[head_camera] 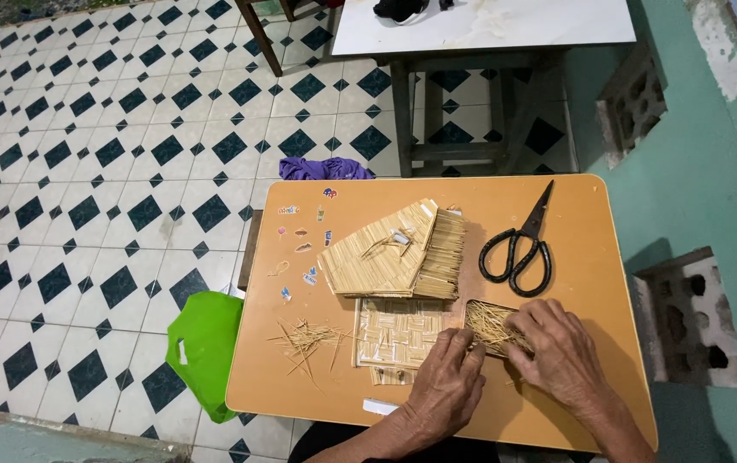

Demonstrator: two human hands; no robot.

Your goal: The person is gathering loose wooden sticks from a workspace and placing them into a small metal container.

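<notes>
Both hands work at the straw pile (490,326): the left hand (447,386) pinches a few strands, the right hand (557,353) curls loosely over them. Best to pull just 1 or 2 straws gently (they look brittle), clear of the woven mat (394,333).

Loose pale straw bundle (493,326) lies beside flat woven panel (392,334).

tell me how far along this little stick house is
The roof piece, covered in thin sticks, looks finished and sits on the orange table. A woven-pattern flat panel also looks largely covered. In hand: the left hand and right hand are at a pile of loose sticks. Stray sticks and the black scissors lie unused; the pieces are not joined.
</notes>
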